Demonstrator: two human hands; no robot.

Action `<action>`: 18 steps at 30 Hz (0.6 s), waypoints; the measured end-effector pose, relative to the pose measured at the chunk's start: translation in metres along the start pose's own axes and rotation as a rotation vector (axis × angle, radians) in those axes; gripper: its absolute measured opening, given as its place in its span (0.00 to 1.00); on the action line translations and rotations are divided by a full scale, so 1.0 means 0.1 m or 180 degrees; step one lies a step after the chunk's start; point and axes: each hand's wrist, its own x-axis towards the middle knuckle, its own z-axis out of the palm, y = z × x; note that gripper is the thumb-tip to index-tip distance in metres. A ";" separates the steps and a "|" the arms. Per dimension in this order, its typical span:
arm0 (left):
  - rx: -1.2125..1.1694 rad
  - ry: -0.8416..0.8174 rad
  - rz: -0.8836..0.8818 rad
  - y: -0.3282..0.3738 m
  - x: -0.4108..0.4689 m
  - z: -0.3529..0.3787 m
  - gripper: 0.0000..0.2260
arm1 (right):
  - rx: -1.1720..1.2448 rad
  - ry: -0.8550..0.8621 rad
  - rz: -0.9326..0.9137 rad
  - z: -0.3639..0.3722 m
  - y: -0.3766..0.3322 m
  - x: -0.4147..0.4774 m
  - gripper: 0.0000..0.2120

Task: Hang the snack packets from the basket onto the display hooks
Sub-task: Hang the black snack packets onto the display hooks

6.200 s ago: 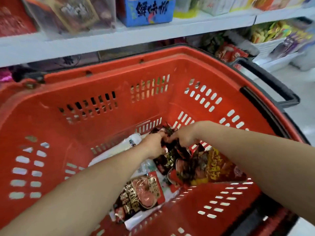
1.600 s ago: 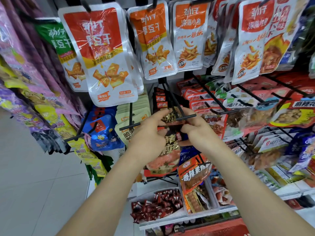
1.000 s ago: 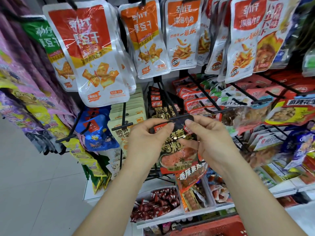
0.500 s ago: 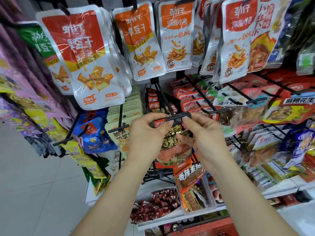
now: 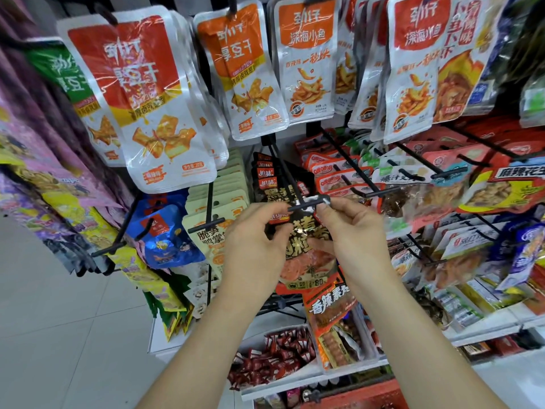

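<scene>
Item, centre of frame: one black-and-gold snack packet point(image 5: 303, 246), its top at the tip of a black display hook point(image 5: 306, 205). We pinch it with curled fingers point(image 5: 275, 210), our left hand point(image 5: 253, 240) on the upper left corner, our right hand point(image 5: 354, 231) on the upper right.

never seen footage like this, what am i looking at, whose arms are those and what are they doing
There is no machine here. These are a person's two bare arms, filmed by a wide-angle camera worn on their head, looking forward and down. The left hand and right hand each pinch the top of a dark packet, holding it at the tip of a black hook on a shop display. Whether it is already on the hook is hard to tell. White and orange packets hang above.
</scene>
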 end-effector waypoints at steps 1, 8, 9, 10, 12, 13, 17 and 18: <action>0.0141 0.0024 0.0084 -0.01 0.01 0.00 0.12 | -0.0247 0.0074 -0.0110 -0.02 0.01 -0.01 0.04; 0.0666 -0.0093 -0.0151 -0.03 0.16 0.10 0.15 | -0.1881 0.0263 -0.1562 -0.08 0.07 -0.15 0.17; 0.0761 -0.0097 -0.0163 -0.02 0.19 0.11 0.16 | -0.2050 0.0248 -0.1677 -0.07 0.08 -0.14 0.18; 0.0859 -0.0116 -0.0163 -0.02 0.21 0.12 0.19 | -0.2122 0.0203 -0.1717 -0.06 0.09 -0.13 0.19; 0.0989 -0.0178 -0.0119 0.00 0.24 0.12 0.23 | -0.1849 -0.0069 -0.1475 -0.05 0.12 -0.07 0.20; 0.1016 -0.0188 -0.0075 0.00 0.24 0.12 0.24 | -0.1665 -0.0248 -0.1285 -0.04 0.13 -0.04 0.21; 0.0826 0.0104 0.0203 -0.02 0.12 0.12 0.29 | -0.1560 -0.0718 -0.1080 -0.02 0.19 0.09 0.27; 0.0803 0.0169 0.0315 -0.04 0.07 0.12 0.30 | -0.1595 -0.0786 -0.1148 -0.02 0.19 0.11 0.29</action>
